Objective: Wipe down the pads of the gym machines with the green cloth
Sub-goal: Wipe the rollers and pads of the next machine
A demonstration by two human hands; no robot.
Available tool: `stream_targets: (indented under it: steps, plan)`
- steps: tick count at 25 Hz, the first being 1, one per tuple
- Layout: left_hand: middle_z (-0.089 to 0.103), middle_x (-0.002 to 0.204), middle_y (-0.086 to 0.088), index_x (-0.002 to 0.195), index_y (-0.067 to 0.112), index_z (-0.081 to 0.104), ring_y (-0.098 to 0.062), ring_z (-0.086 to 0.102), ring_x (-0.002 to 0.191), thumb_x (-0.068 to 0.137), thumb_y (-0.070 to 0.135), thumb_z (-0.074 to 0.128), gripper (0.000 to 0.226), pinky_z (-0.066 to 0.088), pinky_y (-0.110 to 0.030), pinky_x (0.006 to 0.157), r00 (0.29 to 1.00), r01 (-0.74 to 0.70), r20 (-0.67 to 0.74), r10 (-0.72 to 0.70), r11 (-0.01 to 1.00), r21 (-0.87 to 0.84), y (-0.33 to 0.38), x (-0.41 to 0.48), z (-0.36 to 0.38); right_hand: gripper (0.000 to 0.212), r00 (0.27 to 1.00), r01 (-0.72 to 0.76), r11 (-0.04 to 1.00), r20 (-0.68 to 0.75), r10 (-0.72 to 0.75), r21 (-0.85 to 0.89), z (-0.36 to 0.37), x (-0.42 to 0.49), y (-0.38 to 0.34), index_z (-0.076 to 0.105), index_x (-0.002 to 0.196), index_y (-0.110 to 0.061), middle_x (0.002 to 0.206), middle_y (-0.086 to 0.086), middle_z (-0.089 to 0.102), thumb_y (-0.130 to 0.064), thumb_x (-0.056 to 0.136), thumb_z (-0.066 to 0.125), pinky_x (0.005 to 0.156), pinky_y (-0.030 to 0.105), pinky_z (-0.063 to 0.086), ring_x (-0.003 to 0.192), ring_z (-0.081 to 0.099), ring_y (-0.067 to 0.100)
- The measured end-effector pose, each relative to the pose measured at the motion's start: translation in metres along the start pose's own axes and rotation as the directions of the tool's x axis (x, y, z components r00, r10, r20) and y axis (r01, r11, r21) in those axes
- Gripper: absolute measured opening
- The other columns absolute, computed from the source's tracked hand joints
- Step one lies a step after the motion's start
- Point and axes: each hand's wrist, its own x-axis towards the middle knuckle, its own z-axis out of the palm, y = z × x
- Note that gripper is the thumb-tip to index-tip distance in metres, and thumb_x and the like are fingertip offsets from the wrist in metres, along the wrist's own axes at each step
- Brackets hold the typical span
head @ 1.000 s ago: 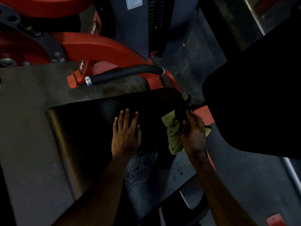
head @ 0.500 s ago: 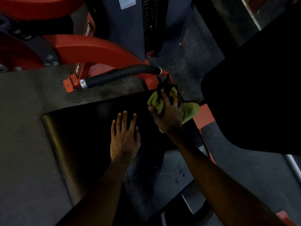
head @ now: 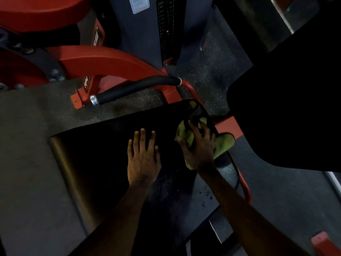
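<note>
Fingers [head: 205, 130] of our right hand [head: 199, 147] clutch the cloth [head: 223, 143] on the pad's [head: 103, 145] far right corner, our left hand [head: 143, 160] lies flat, straight-fingered; we judge most wiping remains.

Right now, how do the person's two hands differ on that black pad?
The left hand lies flat with straight, spread fingers; the right hand curls its fingers. The left hand holds nothing; the right hand grips the green cloth. The left hand sits mid-pad; the right hand near its right edge. Both rest on the black pad.
</note>
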Motion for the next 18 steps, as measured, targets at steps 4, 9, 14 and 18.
stream_targets:
  steps: [4, 9, 14, 18]
  plan:
    - [0.018, 0.166, -0.009, 0.157, 0.026, 0.024, -0.027, 0.008, 0.155, 0.105, 0.039, 0.027, 0.054, 0.007, -0.046, 0.125, 1.0, 0.008, 0.023, -0.008, 1.0, -0.025, -0.002, 0.005, -0.001, 0.07, 0.98, 0.18, 0.983, 0.096, -0.177, -0.024, 0.023, 0.067, -0.042, 0.056, 0.144, -0.036, 0.155, 0.011, 0.043, -0.067, 0.082, 0.054, 0.107, 0.052, 0.041, 0.136, 0.04, 0.041]
    - [0.04, 0.154, -0.01, 0.148, 0.022, 0.044, -0.032, 0.034, 0.144, 0.099, 0.034, 0.043, 0.05, 0.031, -0.049, 0.114, 1.0, 0.001, 0.004, -0.001, 0.998, -0.069, 0.001, 0.011, -0.014, 0.067, 0.995, 0.101, 0.993, -0.018, -0.1, 0.061, 0.012, 0.046, 0.0, 0.059, 0.14, -0.031, 0.152, 0.01, 0.046, -0.059, 0.079, 0.06, 0.106, 0.052, 0.046, 0.134, 0.048, 0.036]
    - [0.049, 0.146, -0.016, 0.141, 0.006, 0.049, -0.033, 0.046, 0.134, 0.094, 0.027, 0.039, 0.052, 0.035, -0.049, 0.113, 0.984, -0.172, -0.054, 0.17, 0.985, -0.024, -0.034, 0.077, -0.025, 0.066, 0.972, -0.158, 0.987, -0.169, 0.163, 0.043, 0.006, 0.024, 0.02, 0.06, 0.141, -0.023, 0.15, 0.017, 0.047, -0.057, 0.084, 0.057, 0.111, 0.053, 0.039, 0.134, 0.044, 0.04]
    - [0.045, 0.149, -0.016, 0.145, 0.005, 0.045, -0.03, 0.04, 0.139, 0.099, 0.025, 0.041, 0.05, 0.03, -0.045, 0.118, 0.984, -0.16, -0.078, 0.159, 0.987, 0.0, -0.036, 0.071, -0.014, 0.062, 0.982, -0.153, 0.988, -0.114, 0.154, 0.018, 0.032, 0.063, -0.03, 0.06, 0.139, -0.028, 0.152, 0.015, 0.045, -0.058, 0.085, 0.061, 0.11, 0.048, 0.036, 0.136, 0.042, 0.043]
